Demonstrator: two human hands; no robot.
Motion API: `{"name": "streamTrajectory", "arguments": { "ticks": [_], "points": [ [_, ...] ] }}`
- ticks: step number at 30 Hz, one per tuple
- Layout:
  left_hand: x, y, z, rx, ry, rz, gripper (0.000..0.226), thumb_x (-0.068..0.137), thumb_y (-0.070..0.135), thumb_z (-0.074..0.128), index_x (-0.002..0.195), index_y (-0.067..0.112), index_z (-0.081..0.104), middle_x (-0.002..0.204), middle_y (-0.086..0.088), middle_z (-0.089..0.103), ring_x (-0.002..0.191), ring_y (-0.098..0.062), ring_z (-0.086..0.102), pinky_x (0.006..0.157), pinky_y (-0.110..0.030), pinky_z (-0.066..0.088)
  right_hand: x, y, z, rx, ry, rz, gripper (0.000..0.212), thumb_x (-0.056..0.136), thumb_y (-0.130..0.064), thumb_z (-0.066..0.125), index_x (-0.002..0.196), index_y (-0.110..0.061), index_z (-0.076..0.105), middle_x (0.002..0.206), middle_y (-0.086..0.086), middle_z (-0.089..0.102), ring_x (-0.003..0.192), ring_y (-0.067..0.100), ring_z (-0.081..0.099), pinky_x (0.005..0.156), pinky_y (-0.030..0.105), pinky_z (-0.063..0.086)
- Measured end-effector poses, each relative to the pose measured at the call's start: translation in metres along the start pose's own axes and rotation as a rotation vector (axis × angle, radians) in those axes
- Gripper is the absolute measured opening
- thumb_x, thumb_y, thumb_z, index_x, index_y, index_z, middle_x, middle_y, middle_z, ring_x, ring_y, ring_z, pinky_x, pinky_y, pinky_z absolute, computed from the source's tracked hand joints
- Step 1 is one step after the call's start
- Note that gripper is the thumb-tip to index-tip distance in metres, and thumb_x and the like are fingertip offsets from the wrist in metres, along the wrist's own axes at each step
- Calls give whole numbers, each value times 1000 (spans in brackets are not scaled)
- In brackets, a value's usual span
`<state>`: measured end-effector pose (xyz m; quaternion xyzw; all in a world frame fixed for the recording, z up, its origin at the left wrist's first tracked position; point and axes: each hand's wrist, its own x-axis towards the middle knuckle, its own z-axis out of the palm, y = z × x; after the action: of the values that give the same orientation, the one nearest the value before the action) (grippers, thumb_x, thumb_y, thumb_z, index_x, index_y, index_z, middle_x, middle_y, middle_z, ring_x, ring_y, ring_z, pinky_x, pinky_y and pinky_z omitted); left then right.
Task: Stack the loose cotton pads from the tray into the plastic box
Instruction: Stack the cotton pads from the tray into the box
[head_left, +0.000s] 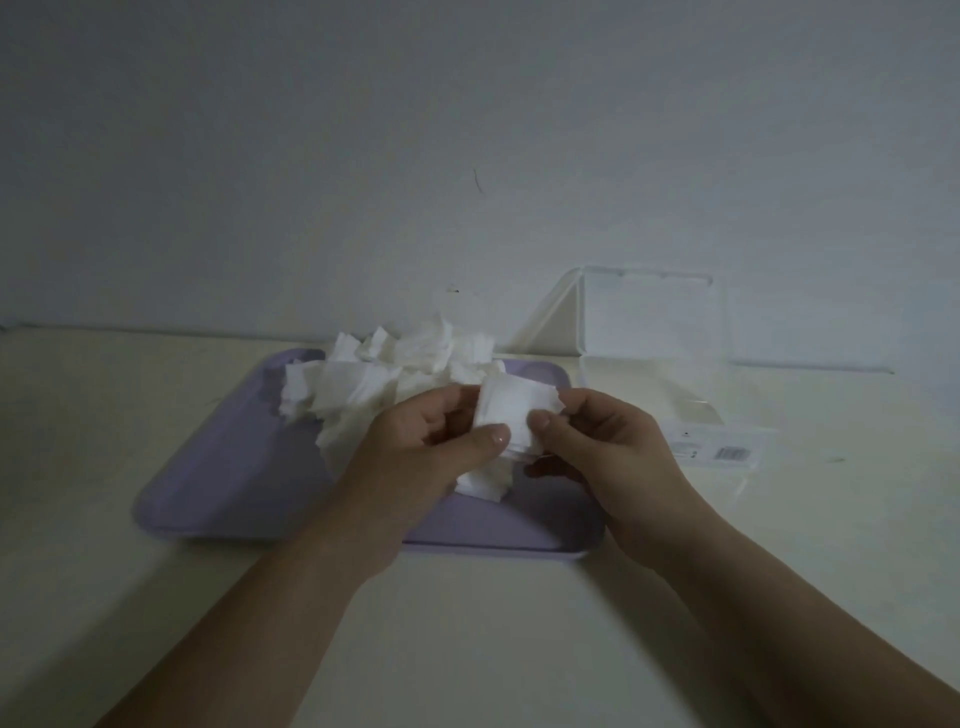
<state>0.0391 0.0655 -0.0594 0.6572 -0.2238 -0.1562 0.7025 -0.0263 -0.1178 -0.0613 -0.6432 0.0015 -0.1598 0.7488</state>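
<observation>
Left hand (431, 457): The thumb is pressed on the near face of the held stack (511, 410) and the fingers are curled behind it, so the stack is pinched at its left edge.
Tray (218, 483): The lilac tray is set on the table (467, 623), left of centre. Its near-left part is bare. If it is nudged by a forearm, the pads on it may be shifted.
Loose pile (384, 374): Most of the cotton pads are heaped untidily at the far side of the tray, just beyond the hands. Some overhang one another, and a careless grab is likely to drag neighbours off the far rim.
Fallen pads (480, 486): A few pads lie on the tray directly beneath the hands. They may be overlooked, because they are partly hidden by the left hand.
Held stack: The stack is held above the tray, between both hands, and is not yet squared. Its lower edges are staggered, and a slack pinch is likely to let pads slide out.
Right hand (597, 447): The thumb is laid on the near face and the fingers are curled round the right edge, pinching the stack.
Plastic box (675, 415): The clear box stands just right of the tray, with its lid (649, 317) raised at the far side. No pads can be made out inside. The walls are hard to see, so the rim may be struck and the stack fanned on entry.
</observation>
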Motion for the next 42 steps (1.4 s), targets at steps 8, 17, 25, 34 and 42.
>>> {"name": "streamTrajectory", "arguments": {
  "ticks": [8,17,25,34,42],
  "points": [
    [0,-7,0,41,-1,-63,15,98,27,67,96,17,79,74,-9,68,64,-23,52,49,-27,39,-1,3,2,23,-28,-18,18,94,-8,68,109,-11,77,99,19,76,90,29,70,86,51,58],
    [-2,-4,-1,-77,-39,-91,20,104,16,57,100,5,73,82,-8,66,68,-15,61,52,-31,38,-1,2,2,110,20,44,21,89,-14,73,109,-10,80,105,19,78,93,27,72,81,41,59],
    [0,-9,-1,27,-53,-89,13,99,16,65,99,12,78,82,-21,72,74,-27,57,58,-30,46,-3,1,3,-97,58,-96,18,86,-5,77,101,-15,81,83,-3,79,74,6,68,71,20,51],
    [2,-13,1,13,19,-102,12,97,12,66,97,4,74,72,-9,68,64,-17,62,52,-28,47,-3,0,5,-161,48,-175,21,91,-4,74,83,-23,77,93,-1,74,82,9,64,76,23,46],
    [3,-14,0,2,75,-101,13,99,11,64,101,2,73,82,-10,69,67,-18,65,49,-27,47,-4,-16,7,-92,74,-173,25,84,3,75,75,-20,79,77,-5,77,70,6,67,67,16,52]
  ]
}}
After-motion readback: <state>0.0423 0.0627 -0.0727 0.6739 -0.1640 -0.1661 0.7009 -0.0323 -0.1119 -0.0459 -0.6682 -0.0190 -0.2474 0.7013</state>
